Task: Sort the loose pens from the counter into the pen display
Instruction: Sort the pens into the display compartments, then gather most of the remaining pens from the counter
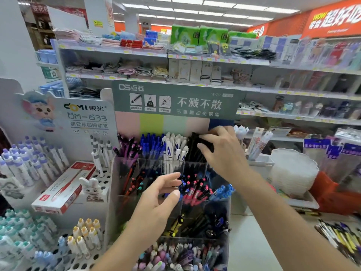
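Head: two hands (222,151) (156,200), one display (173,167).

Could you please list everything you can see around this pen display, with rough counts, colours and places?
pen display: one, clear, tiered compartments, centre.
black pens: a bunch, back row, right compartment.
white pens: a bunch, white with blue marks, back row, left of the black pens.
blue pens: a bunch, back row, left of the white ones.
red box: one, red and white, lying on the white rack at left.
loose pens: a pile, mixed colours, on the counter at far right.
green sign: one, above the display.
left hand: fingers relaxed, over the middle row, holding nothing.
right hand: grips the tops of the black pens.
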